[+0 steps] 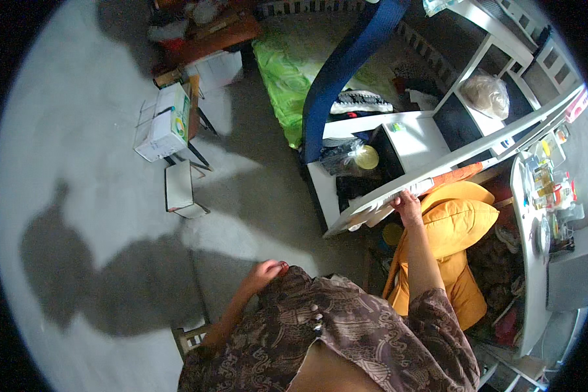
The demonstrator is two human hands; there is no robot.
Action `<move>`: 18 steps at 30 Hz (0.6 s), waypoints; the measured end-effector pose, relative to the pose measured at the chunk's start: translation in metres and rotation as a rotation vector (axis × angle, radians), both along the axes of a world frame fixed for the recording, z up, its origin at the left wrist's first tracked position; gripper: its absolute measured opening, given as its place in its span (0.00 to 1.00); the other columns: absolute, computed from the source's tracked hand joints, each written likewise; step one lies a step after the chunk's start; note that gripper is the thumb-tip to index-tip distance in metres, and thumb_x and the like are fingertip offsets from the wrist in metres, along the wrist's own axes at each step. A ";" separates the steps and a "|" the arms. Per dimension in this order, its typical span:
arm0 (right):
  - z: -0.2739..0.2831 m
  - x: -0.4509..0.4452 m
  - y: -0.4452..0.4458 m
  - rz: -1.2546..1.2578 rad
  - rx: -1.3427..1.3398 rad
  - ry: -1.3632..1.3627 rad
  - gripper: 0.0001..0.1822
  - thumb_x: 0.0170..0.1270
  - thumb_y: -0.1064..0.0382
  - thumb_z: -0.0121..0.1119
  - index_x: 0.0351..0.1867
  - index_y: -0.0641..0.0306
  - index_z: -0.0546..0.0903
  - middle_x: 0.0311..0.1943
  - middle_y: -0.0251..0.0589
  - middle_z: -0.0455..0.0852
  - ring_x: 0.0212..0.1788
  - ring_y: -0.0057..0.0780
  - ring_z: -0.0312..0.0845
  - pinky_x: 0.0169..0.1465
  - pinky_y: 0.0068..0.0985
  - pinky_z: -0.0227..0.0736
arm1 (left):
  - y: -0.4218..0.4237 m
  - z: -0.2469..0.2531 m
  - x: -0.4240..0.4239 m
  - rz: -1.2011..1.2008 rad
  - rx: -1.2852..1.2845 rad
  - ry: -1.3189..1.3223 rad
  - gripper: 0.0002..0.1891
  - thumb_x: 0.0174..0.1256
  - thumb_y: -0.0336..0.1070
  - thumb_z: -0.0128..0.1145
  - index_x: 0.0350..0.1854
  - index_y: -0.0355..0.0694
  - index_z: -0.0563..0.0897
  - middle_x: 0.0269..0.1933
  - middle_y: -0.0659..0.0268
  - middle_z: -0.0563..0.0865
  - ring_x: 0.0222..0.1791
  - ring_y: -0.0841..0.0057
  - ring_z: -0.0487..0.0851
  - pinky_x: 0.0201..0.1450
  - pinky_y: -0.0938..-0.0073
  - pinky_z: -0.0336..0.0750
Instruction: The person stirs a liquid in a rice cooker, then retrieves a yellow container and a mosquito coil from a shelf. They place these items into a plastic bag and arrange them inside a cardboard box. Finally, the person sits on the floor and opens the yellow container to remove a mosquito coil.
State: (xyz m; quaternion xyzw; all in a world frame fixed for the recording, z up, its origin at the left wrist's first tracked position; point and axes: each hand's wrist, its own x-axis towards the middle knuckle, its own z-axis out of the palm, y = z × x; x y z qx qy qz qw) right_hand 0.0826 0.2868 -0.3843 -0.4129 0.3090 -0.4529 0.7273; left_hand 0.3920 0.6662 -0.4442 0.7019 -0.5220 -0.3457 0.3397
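Note:
The fingers of my right hand (408, 209) are closed on the edge of a long white cabinet door (470, 140), which stands swung out. Behind that door is a white and dark cabinet (416, 139). Inside it lie a clear plastic bag (340, 159) and a round yellow thing (367, 157). My left hand (262, 277) hangs low by the hem of my brown patterned shirt (284, 323), with its fingers curled. Something small and red (283, 267) shows at its fingertips; whether it is held is not plain.
Yellow cushions (458, 228) are piled under my right forearm. At right, a white tabletop (522, 294) bears bottles and packets. A blue padded band (333, 73) rises beside a bed with a green sheet (284, 83). Left of it, a white carton (164, 122) rests on a stool.

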 end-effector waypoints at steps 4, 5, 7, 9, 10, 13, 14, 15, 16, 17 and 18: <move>0.028 -0.012 0.001 0.103 -0.004 0.274 0.10 0.64 0.62 0.49 0.44 0.60 0.77 0.20 0.32 0.77 0.21 0.20 0.72 0.29 0.19 0.74 | -0.109 0.036 -0.063 -0.346 -0.020 -0.011 0.25 0.63 0.45 0.52 0.58 0.35 0.66 0.49 0.51 0.78 0.45 0.64 0.79 0.48 0.67 0.73; 0.042 -0.003 0.003 0.141 0.038 0.321 0.13 0.65 0.62 0.49 0.48 0.61 0.76 0.22 0.33 0.78 0.21 0.20 0.73 0.30 0.19 0.74 | -0.128 0.034 -0.076 -0.362 -0.009 -0.017 0.29 0.63 0.42 0.53 0.63 0.36 0.60 0.52 0.52 0.75 0.45 0.69 0.77 0.47 0.70 0.72; 0.041 -0.009 0.000 0.233 0.083 0.044 0.19 0.65 0.63 0.48 0.57 0.59 0.70 0.36 0.34 0.81 0.29 0.22 0.77 0.29 0.18 0.75 | -0.173 0.020 -0.111 -0.265 0.100 0.247 0.40 0.62 0.48 0.53 0.68 0.39 0.45 0.58 0.54 0.69 0.47 0.70 0.76 0.50 0.69 0.71; 0.057 -0.002 0.013 0.269 0.131 0.056 0.21 0.64 0.63 0.48 0.59 0.60 0.67 0.46 0.35 0.80 0.33 0.21 0.78 0.29 0.18 0.74 | -0.206 0.011 -0.135 -0.046 0.203 0.445 0.43 0.57 0.54 0.57 0.67 0.43 0.47 0.57 0.58 0.70 0.44 0.73 0.76 0.44 0.71 0.72; 0.054 -0.001 0.012 0.260 0.119 0.051 0.22 0.65 0.61 0.47 0.60 0.61 0.64 0.47 0.33 0.80 0.27 0.21 0.77 0.27 0.18 0.75 | -0.226 0.010 -0.143 0.036 0.284 0.557 0.43 0.55 0.55 0.58 0.67 0.44 0.49 0.57 0.59 0.70 0.43 0.73 0.76 0.43 0.71 0.73; 0.069 -0.005 -0.002 0.383 0.005 0.327 0.22 0.65 0.58 0.47 0.58 0.62 0.66 0.48 0.34 0.79 0.26 0.21 0.78 0.29 0.18 0.76 | -0.257 -0.006 -0.156 0.253 0.343 0.736 0.39 0.51 0.57 0.61 0.62 0.47 0.58 0.56 0.64 0.71 0.43 0.73 0.75 0.39 0.68 0.74; 0.069 -0.006 -0.010 0.446 -0.080 0.417 0.22 0.65 0.54 0.45 0.57 0.63 0.66 0.49 0.36 0.78 0.26 0.22 0.79 0.30 0.17 0.77 | -0.263 -0.014 -0.157 0.287 0.346 0.779 0.39 0.51 0.57 0.60 0.62 0.47 0.58 0.56 0.65 0.71 0.43 0.72 0.75 0.39 0.67 0.74; 0.073 -0.007 -0.014 0.467 -0.122 0.456 0.22 0.65 0.55 0.45 0.57 0.63 0.66 0.49 0.37 0.78 0.27 0.23 0.80 0.30 0.17 0.77 | -0.268 -0.020 -0.155 0.320 0.350 0.821 0.38 0.52 0.57 0.60 0.61 0.47 0.59 0.56 0.65 0.71 0.44 0.72 0.75 0.40 0.66 0.74; 0.077 -0.008 -0.017 0.489 -0.164 0.495 0.22 0.65 0.55 0.44 0.57 0.63 0.67 0.49 0.38 0.78 0.27 0.23 0.80 0.30 0.17 0.77 | -0.271 -0.027 -0.156 0.373 0.372 0.787 0.37 0.52 0.56 0.60 0.61 0.46 0.60 0.57 0.65 0.71 0.48 0.70 0.74 0.42 0.63 0.74; 0.079 -0.009 -0.021 0.512 -0.207 0.534 0.21 0.66 0.55 0.44 0.56 0.64 0.67 0.49 0.39 0.78 0.27 0.23 0.80 0.30 0.17 0.77 | -0.276 -0.033 -0.155 0.377 0.289 0.741 0.37 0.53 0.56 0.60 0.61 0.46 0.60 0.57 0.65 0.70 0.50 0.69 0.73 0.43 0.63 0.74; 0.077 -0.013 -0.025 0.502 -0.134 0.469 0.21 0.66 0.56 0.42 0.56 0.65 0.68 0.48 0.40 0.78 0.28 0.24 0.80 0.29 0.16 0.76 | -0.278 -0.039 -0.159 0.380 0.207 0.700 0.36 0.53 0.56 0.59 0.61 0.45 0.60 0.58 0.65 0.70 0.51 0.68 0.73 0.44 0.63 0.73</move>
